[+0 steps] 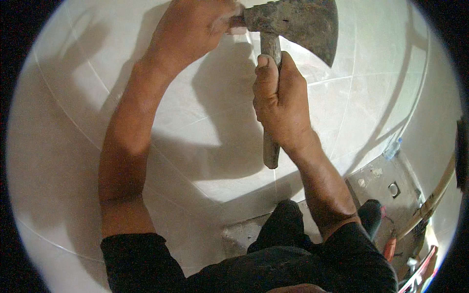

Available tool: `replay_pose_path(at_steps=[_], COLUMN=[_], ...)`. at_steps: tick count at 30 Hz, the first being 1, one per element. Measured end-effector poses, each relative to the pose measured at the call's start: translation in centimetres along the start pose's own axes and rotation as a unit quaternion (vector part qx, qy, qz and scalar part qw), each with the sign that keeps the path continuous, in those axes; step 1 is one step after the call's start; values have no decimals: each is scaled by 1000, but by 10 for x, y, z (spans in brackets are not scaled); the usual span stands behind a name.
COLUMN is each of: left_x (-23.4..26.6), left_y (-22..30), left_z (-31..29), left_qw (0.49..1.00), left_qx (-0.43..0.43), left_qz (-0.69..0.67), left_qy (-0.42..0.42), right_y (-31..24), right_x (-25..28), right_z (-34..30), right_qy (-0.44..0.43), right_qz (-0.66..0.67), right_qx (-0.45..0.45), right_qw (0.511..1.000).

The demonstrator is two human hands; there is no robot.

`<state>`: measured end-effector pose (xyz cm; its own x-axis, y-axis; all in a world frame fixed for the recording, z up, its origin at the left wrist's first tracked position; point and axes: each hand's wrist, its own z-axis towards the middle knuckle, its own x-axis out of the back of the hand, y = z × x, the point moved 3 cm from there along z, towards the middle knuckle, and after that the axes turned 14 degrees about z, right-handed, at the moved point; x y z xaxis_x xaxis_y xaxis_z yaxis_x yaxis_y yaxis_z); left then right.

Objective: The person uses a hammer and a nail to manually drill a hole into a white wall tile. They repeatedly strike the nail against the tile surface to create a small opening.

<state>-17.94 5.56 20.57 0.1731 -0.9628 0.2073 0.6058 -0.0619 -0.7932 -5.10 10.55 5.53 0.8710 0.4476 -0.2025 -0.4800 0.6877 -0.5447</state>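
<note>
My right hand [282, 102] is wrapped round the wooden handle of a hatchet [298, 22], its thumb lying along the shaft. The wide, worn grey blade points right, and the blunt back of the head faces left. At the top, my left hand [207, 24] is closed against the wall, slightly smeared. A short dark brown end [237, 21] shows between its fingers and the back of the hatchet head, close to or touching it. What that piece is, I cannot make out.
Large pale tiles [317, 112] with light joints cover the wall before me. Lower right, the grey floor has a square drain [394, 189]. A clear plastic bottle [393, 148] stands in the corner. Near my leg lie an orange-handled tool [389, 249] and a long wooden pole [425, 207].
</note>
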Motion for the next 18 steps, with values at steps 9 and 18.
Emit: replay_pose_path(at_steps=[9,18], left_x=[0,5], left_y=[11,3], left_z=[-36,-29], left_qw=[995,989], left_qx=[-39,130], left_qz=[63,-11], left_qy=[66,69], right_y=[-31,-5], right_x=[30,37], right_z=[-77,-95], right_qy=[34,7], right_qz=[135,211], right_qx=[-70,-182], right_qw=[988,960])
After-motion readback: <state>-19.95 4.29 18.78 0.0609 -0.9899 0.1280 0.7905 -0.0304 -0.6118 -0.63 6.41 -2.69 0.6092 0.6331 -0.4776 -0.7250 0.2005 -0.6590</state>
